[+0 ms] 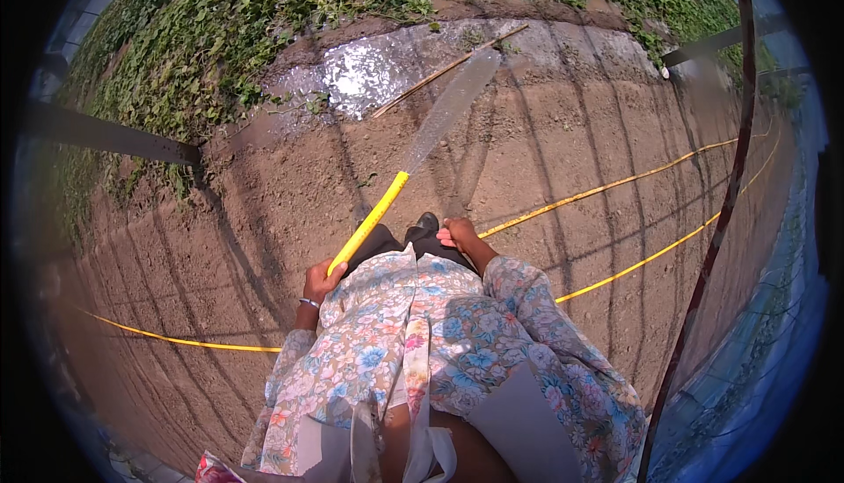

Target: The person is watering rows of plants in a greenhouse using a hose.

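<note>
A yellow hose points up and away from my body, with my left hand closed around its lower visible part. From its end a wide stream of water lands beside a thin wooden stick on wet, shining ground. My right hand is in front of my right thigh, fingers loosely curled; whether anything is in it cannot be told. Just beside that hand, a stretch of yellow hose runs off to the right over the soil.
Leafy green vines cover the far side. More hose lies on the bare soil at the right and left. Metal posts stand at left and right. A dark, rusty pole crosses the right side, near blue sheeting.
</note>
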`<state>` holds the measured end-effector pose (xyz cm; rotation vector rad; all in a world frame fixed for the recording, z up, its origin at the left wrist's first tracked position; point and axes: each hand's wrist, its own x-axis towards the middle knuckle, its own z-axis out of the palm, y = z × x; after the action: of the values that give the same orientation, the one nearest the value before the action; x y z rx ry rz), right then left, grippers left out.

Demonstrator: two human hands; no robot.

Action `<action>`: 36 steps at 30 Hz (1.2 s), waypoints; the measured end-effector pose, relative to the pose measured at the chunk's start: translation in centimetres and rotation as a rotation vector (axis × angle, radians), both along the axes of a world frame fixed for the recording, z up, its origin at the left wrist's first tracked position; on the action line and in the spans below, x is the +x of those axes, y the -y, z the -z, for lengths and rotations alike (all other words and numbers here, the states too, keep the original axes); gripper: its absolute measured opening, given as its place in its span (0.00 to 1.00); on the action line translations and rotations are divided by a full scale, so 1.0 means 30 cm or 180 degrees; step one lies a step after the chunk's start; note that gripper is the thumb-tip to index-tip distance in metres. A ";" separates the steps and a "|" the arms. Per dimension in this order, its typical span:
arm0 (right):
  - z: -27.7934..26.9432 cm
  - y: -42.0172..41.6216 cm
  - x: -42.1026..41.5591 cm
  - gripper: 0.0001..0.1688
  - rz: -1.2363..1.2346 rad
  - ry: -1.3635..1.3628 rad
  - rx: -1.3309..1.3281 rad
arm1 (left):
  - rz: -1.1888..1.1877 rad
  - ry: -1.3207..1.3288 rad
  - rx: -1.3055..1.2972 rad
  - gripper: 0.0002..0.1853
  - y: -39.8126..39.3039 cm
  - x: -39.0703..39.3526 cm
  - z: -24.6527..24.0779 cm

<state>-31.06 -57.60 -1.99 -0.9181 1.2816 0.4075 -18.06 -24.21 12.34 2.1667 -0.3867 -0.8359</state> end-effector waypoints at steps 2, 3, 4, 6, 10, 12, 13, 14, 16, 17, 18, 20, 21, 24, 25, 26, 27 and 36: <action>-0.004 0.002 0.000 0.19 -0.0012 -0.0019 -0.0011 | -0.0032 0.0145 -0.0008 0.18 -0.018 -0.010 0.021; -0.009 0.002 0.003 0.19 -0.0016 -0.0049 -0.0019 | -0.0073 0.0184 0.0046 0.18 -0.022 -0.013 0.023; -0.014 0.004 0.006 0.19 -0.0019 -0.0079 -0.0027 | -0.0114 0.0224 0.0099 0.18 -0.027 -0.016 0.026; -0.020 0.007 0.008 0.19 -0.0022 -0.0119 -0.0014 | -0.0195 0.0278 0.0111 0.17 -0.036 -0.023 0.034; -0.017 0.009 0.009 0.19 -0.0009 -0.0123 -0.0014 | -0.0276 0.0331 0.0152 0.17 -0.046 -0.030 0.037; -0.017 0.009 0.012 0.19 -0.0009 -0.0145 -0.0029 | -0.0267 0.0311 0.0256 0.17 -0.050 -0.029 0.038; -0.018 0.007 0.015 0.19 -0.0011 -0.0155 -0.0034 | -0.0258 0.0281 0.0298 0.17 -0.056 -0.026 0.043; -0.019 0.006 0.017 0.19 -0.0017 -0.0159 -0.0026 | -0.0251 0.0251 0.0340 0.17 -0.061 -0.025 0.048; -0.018 0.006 0.017 0.19 -0.0017 -0.0168 -0.0016 | -0.0350 0.0233 0.0298 0.17 -0.045 -0.028 0.027; -0.016 0.003 0.018 0.19 -0.0022 -0.0176 -0.0005 | -0.0399 0.0224 0.0278 0.17 -0.038 -0.030 0.015; -0.006 0.006 0.012 0.19 -0.0018 -0.0186 -0.0003 | -0.0409 0.0213 0.0262 0.17 -0.025 -0.028 0.002; 0.014 0.006 0.000 0.19 -0.0021 -0.0132 0.0015 | -0.0420 0.0192 0.0231 0.18 -0.006 -0.021 -0.022; 0.019 0.010 -0.008 0.19 -0.0023 -0.0069 0.0020 | -0.0374 0.0141 0.0218 0.18 0.000 -0.017 -0.024; 0.024 0.021 -0.020 0.18 -0.0008 -0.0074 0.0046 | -0.0258 0.0000 0.0159 0.18 0.016 -0.001 -0.028; 0.021 0.025 -0.018 0.18 0.0015 -0.0109 0.0048 | -0.0245 -0.0044 0.0122 0.18 0.026 0.000 -0.034; 0.018 0.025 -0.014 0.17 -0.0002 -0.0159 -0.0001 | -0.0228 -0.0087 0.0088 0.18 0.033 0.001 -0.042; 0.012 0.028 -0.016 0.17 0.0034 -0.0160 0.0021 | -0.0180 -0.0123 0.0181 0.18 0.045 0.005 -0.055; -0.004 0.031 -0.022 0.15 0.0176 -0.0244 -0.0001 | 0.0028 -0.0278 0.0326 0.17 0.062 0.009 -0.046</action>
<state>-31.73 -58.53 -1.88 -0.8721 1.3742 0.4024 -17.80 -26.09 13.71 2.2146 -0.3158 -0.9705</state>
